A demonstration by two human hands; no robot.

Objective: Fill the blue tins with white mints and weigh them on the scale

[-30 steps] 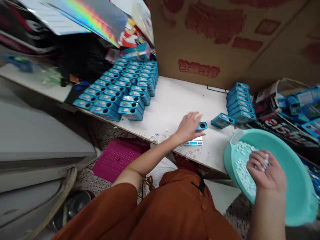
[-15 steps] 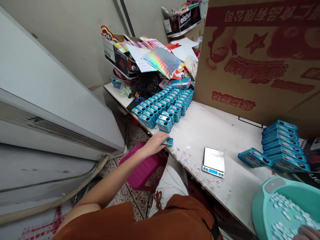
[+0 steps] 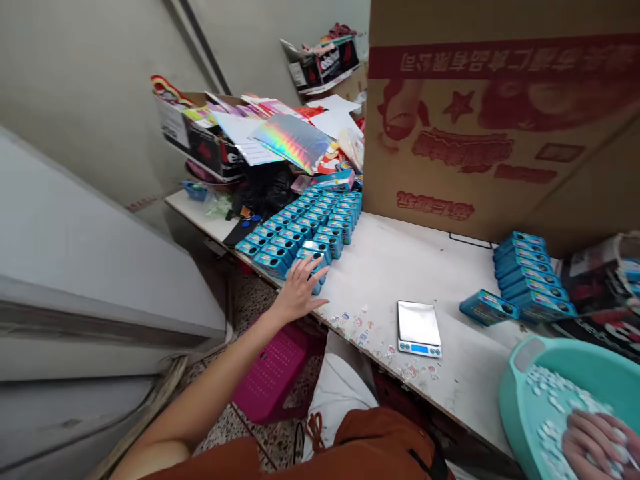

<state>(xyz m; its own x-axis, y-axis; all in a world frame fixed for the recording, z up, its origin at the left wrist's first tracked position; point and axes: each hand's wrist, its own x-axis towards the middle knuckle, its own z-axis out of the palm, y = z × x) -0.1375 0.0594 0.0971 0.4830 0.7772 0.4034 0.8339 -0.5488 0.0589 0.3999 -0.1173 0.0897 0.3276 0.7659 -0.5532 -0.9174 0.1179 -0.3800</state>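
Observation:
My left hand (image 3: 297, 295), fingers spread and thumb held apart, lies against the nearest blue tin (image 3: 316, 285) at the front of the rows. Behind it the block of blue tins (image 3: 290, 233) stands upright on the table, several rows deep. My right hand (image 3: 595, 443) is at the lower right, inside a turquoise basin (image 3: 511, 393). Its fingers are curled, with small white tablets showing between them. More loose white tablets (image 3: 550, 387) lie on the basin's floor. Between the hands sits a small digital scale (image 3: 419, 325) with a lit blue display.
A stack of blue tins (image 3: 530, 273) stands at the right, one tin (image 3: 489, 307) set apart before it. A large cardboard box (image 3: 430, 167) walls off the back. Small stickers (image 3: 360, 327) lie along the table edge. A pink stool (image 3: 273, 373) stands below. Boxes (image 3: 200, 140) crowd the far end.
My left hand has moved forward from the table edge with a tin and now rests, fingers spread, at the front of the rows. My right hand has come further into view, holding tablets.

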